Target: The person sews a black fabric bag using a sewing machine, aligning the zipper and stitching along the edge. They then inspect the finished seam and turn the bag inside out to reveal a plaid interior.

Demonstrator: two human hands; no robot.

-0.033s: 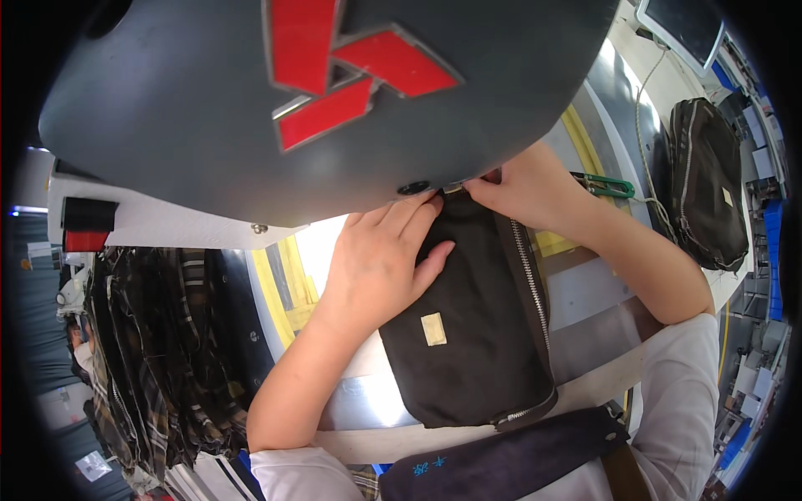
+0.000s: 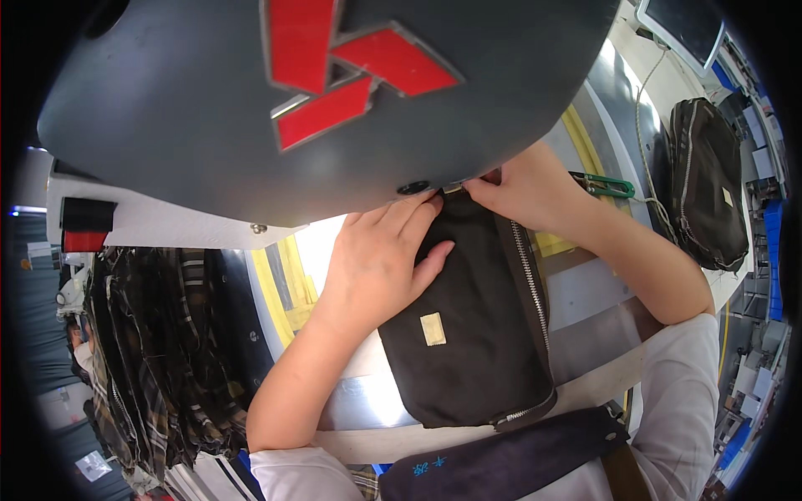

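Note:
A dark fabric pouch (image 2: 476,359) with a zipper along its right side and a small cream patch lies on the work plate, its top end beneath a dark grey machine head (image 2: 192,108) with red shapes on it. My left hand (image 2: 380,259) rests flat on the pouch's upper left, fingers extended, their tips near the machine's lower edge. My right hand (image 2: 535,188) pinches the pouch's top end just under the machine, where the fingertips are partly hidden. Green-handled thread snips (image 2: 614,185) lie just right of my right hand.
Several dark plaid fabric pieces (image 2: 150,351) are piled at left. Another dark zippered pouch (image 2: 706,184) lies at right beside a cord. A screen (image 2: 681,29) stands at upper right. Part of another person (image 2: 82,351) shows at the far left. Yellow tape (image 2: 296,301) marks the plate.

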